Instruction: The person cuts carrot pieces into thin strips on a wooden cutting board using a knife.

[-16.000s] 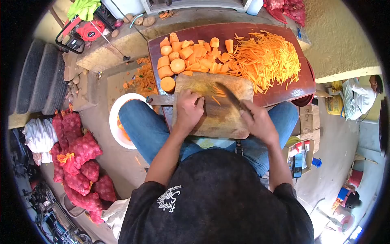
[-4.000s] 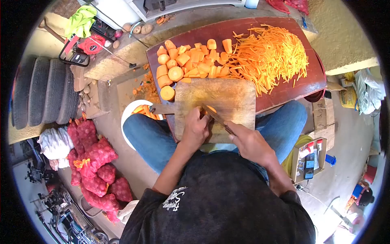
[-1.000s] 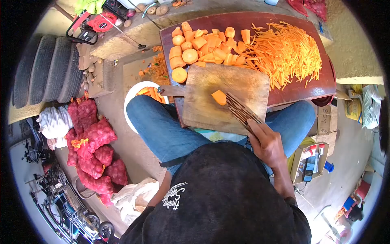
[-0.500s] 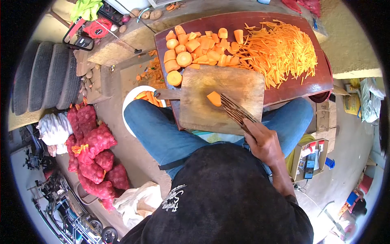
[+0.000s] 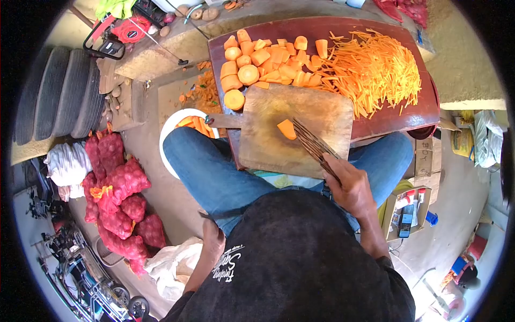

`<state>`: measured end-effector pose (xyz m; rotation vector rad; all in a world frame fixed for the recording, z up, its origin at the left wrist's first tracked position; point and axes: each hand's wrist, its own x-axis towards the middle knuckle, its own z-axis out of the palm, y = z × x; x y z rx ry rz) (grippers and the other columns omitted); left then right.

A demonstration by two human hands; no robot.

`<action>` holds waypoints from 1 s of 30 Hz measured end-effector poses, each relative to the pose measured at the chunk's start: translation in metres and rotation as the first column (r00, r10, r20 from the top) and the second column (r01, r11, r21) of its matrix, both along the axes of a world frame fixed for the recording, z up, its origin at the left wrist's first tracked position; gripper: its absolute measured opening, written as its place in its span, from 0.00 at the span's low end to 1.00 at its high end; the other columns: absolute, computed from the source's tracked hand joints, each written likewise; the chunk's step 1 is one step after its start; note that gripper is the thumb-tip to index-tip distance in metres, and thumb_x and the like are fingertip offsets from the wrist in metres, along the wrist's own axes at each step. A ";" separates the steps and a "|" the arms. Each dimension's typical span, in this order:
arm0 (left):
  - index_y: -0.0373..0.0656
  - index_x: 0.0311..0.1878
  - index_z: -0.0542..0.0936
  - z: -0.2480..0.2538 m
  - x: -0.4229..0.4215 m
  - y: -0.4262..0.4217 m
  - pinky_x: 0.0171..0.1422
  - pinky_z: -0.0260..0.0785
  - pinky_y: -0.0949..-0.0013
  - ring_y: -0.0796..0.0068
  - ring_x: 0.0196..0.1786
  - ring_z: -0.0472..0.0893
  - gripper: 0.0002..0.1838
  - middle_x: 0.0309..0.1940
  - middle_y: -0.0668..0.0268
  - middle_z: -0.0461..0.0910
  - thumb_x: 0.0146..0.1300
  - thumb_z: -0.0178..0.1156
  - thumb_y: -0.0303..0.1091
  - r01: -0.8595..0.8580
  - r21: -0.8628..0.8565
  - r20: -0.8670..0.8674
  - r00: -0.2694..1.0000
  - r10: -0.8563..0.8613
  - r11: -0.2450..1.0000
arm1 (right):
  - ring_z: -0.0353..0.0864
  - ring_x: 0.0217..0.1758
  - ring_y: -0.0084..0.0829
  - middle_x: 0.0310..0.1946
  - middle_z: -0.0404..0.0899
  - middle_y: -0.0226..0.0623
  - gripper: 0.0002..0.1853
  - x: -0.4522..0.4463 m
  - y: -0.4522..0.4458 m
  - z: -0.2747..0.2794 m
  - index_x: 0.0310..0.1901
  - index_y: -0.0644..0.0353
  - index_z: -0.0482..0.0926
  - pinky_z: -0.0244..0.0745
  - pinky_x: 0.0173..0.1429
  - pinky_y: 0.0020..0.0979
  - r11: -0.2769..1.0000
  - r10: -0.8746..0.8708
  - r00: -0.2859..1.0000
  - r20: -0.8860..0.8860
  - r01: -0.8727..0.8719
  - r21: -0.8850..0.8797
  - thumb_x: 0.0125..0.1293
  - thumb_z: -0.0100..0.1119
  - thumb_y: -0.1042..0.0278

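My right hand (image 5: 351, 188) is closed round a knife (image 5: 314, 145) with a streaked brown blade. The blade slants over the wooden cutting board (image 5: 263, 153), its tip beside a single piece of carrot (image 5: 287, 129). My left hand (image 5: 213, 236) hangs low beside my left thigh, away from the board; its fingers are mostly hidden and something dark shows at its tip. Behind the board, cut carrot chunks (image 5: 260, 56) lie on a dark red table (image 5: 397, 122). To their right rises a heap of thin carrot strips (image 5: 375, 70).
A white bucket (image 5: 167, 131) with carrot pieces stands by my left knee. Red net sacks (image 5: 126, 185) and a white sack (image 5: 174, 265) lie on the left floor. Tyres (image 5: 67, 96) lean at the wall. A box (image 5: 407, 212) with a phone is at my right.
My left hand has come into view beside my left thigh. My right hand and the knife have shifted slightly, and the whole view has tilted a little.
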<state>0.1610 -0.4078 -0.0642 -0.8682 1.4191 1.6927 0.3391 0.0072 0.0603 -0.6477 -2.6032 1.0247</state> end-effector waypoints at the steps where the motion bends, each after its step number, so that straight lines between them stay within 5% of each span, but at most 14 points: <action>1: 0.39 0.72 0.80 0.001 -0.002 0.003 0.66 0.86 0.54 0.61 0.59 0.90 0.27 0.60 0.57 0.88 0.89 0.53 0.52 -0.004 -0.001 -0.008 1.000 0.004 1.000 | 0.93 0.48 0.56 0.49 0.90 0.53 0.25 -0.002 0.000 0.004 0.69 0.64 0.83 0.89 0.50 0.47 1.000 0.000 1.000 0.020 0.000 -0.019 0.72 0.73 0.76; 5: 0.40 0.72 0.80 0.000 -0.006 0.008 0.65 0.87 0.54 0.61 0.57 0.90 0.26 0.59 0.57 0.89 0.89 0.53 0.52 -0.004 -0.039 -0.057 0.998 0.002 0.999 | 0.94 0.50 0.56 0.51 0.91 0.54 0.24 -0.007 0.001 0.005 0.69 0.65 0.84 0.89 0.53 0.45 1.000 0.003 1.000 0.009 -0.002 -0.026 0.72 0.73 0.77; 8: 0.41 0.60 0.84 -0.028 -0.009 -0.039 0.49 0.81 0.65 0.70 0.40 0.85 0.18 0.40 0.64 0.86 0.87 0.54 0.45 0.066 -0.153 -0.026 0.997 -0.071 0.986 | 0.94 0.50 0.56 0.51 0.91 0.55 0.24 -0.004 0.003 0.001 0.70 0.66 0.83 0.89 0.52 0.45 0.999 -0.004 1.000 0.002 0.004 -0.037 0.73 0.72 0.77; 10: 0.43 0.52 0.87 -0.031 -0.035 -0.074 0.38 0.77 0.72 0.76 0.29 0.82 0.15 0.27 0.69 0.85 0.86 0.54 0.40 0.119 -0.324 -0.164 0.970 -0.179 0.939 | 0.93 0.48 0.58 0.50 0.90 0.55 0.25 -0.001 0.007 0.000 0.70 0.66 0.82 0.89 0.50 0.47 0.999 -0.013 1.000 -0.013 0.013 -0.050 0.73 0.72 0.77; 12: 0.35 0.48 0.85 0.018 -0.083 -0.048 0.44 0.82 0.69 0.74 0.34 0.86 0.11 0.37 0.61 0.88 0.85 0.61 0.34 -0.009 -0.538 -0.542 0.769 -0.338 0.843 | 0.92 0.48 0.58 0.50 0.90 0.56 0.25 0.003 0.006 -0.001 0.71 0.66 0.81 0.89 0.50 0.48 0.994 -0.032 0.999 -0.015 0.031 -0.101 0.73 0.72 0.77; 14: 0.31 0.56 0.86 0.065 -0.119 0.012 0.53 0.81 0.70 0.73 0.45 0.88 0.11 0.47 0.58 0.89 0.82 0.67 0.30 -0.228 -0.564 -0.765 0.507 -0.397 0.794 | 0.93 0.50 0.58 0.51 0.89 0.57 0.25 0.001 0.009 0.002 0.71 0.68 0.81 0.88 0.52 0.47 0.984 -0.046 0.999 -0.014 0.043 -0.175 0.74 0.71 0.77; 16: 0.32 0.64 0.86 0.094 -0.125 0.072 0.59 0.80 0.66 0.65 0.53 0.88 0.16 0.56 0.55 0.88 0.80 0.69 0.30 -0.168 -0.640 -0.767 0.091 -0.635 0.750 | 0.93 0.51 0.57 0.51 0.89 0.58 0.25 -0.004 0.010 0.006 0.71 0.68 0.81 0.88 0.53 0.47 0.978 -0.046 0.999 -0.024 0.041 -0.204 0.74 0.71 0.77; 18: 0.36 0.63 0.87 0.150 -0.101 0.165 0.62 0.81 0.57 0.54 0.56 0.88 0.17 0.57 0.52 0.88 0.74 0.73 0.29 0.103 -0.801 -0.597 -0.208 -0.775 0.590 | 0.93 0.53 0.55 0.53 0.89 0.58 0.25 -0.010 0.006 0.006 0.72 0.68 0.80 0.87 0.56 0.45 0.975 -0.031 0.999 -0.014 0.027 -0.222 0.76 0.70 0.77; 19: 0.39 0.62 0.88 0.130 -0.099 0.193 0.66 0.79 0.51 0.46 0.60 0.86 0.18 0.58 0.49 0.87 0.71 0.75 0.32 0.148 -0.808 -0.575 -0.408 -0.710 0.570 | 0.93 0.54 0.53 0.54 0.89 0.58 0.25 -0.011 0.003 0.006 0.73 0.68 0.80 0.86 0.58 0.43 0.975 -0.020 1.000 0.003 0.020 -0.223 0.77 0.70 0.76; 21: 0.39 0.55 0.88 0.101 -0.082 0.243 0.64 0.76 0.48 0.46 0.58 0.83 0.17 0.60 0.51 0.83 0.65 0.77 0.33 0.256 -0.847 -0.518 -0.596 -0.613 0.466 | 0.92 0.55 0.54 0.55 0.89 0.58 0.25 -0.014 -0.002 0.007 0.74 0.67 0.79 0.86 0.59 0.44 0.982 0.011 0.999 0.041 -0.003 -0.190 0.78 0.69 0.75; 26: 0.42 0.52 0.89 0.048 -0.062 0.297 0.65 0.70 0.46 0.46 0.63 0.79 0.15 0.56 0.52 0.81 0.67 0.73 0.39 0.195 -0.858 -0.464 -0.691 -0.554 0.476 | 0.89 0.53 0.63 0.52 0.88 0.59 0.27 -0.022 -0.007 0.018 0.76 0.64 0.76 0.86 0.53 0.53 0.992 0.028 0.993 0.114 -0.014 -0.124 0.78 0.68 0.73; 30: 0.42 0.58 0.87 0.041 -0.065 0.293 0.69 0.69 0.41 0.41 0.67 0.77 0.22 0.64 0.48 0.80 0.62 0.76 0.36 0.221 -0.868 -0.462 -0.686 -0.563 0.444 | 0.90 0.48 0.61 0.49 0.88 0.57 0.26 -0.028 -0.006 0.015 0.75 0.65 0.75 0.87 0.48 0.54 0.994 0.046 0.991 0.125 -0.032 -0.109 0.79 0.67 0.69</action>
